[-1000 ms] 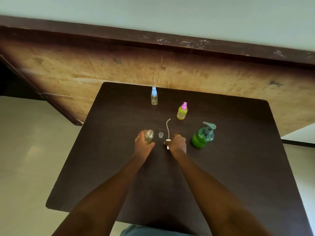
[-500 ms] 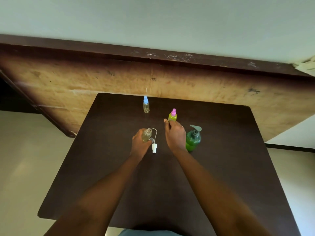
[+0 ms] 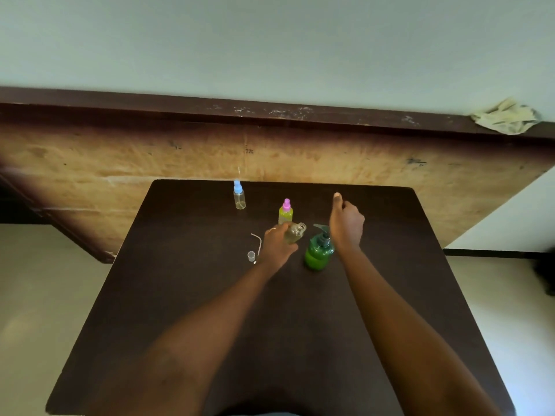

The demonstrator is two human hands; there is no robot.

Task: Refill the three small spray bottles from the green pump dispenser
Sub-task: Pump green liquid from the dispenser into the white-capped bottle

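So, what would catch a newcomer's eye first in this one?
The bright green plastic pump dispenser in the middle of the dark wooden table, with the left hand holding an uncapped small clear bottle tilted beside its spout. The right hand hovers just right of the pump.

Single head view. We look forward and down from above the tabletop's (image 3: pixel 306 325) near edge toward its far edge. Fairly near; wide-angle margins probably bowed.
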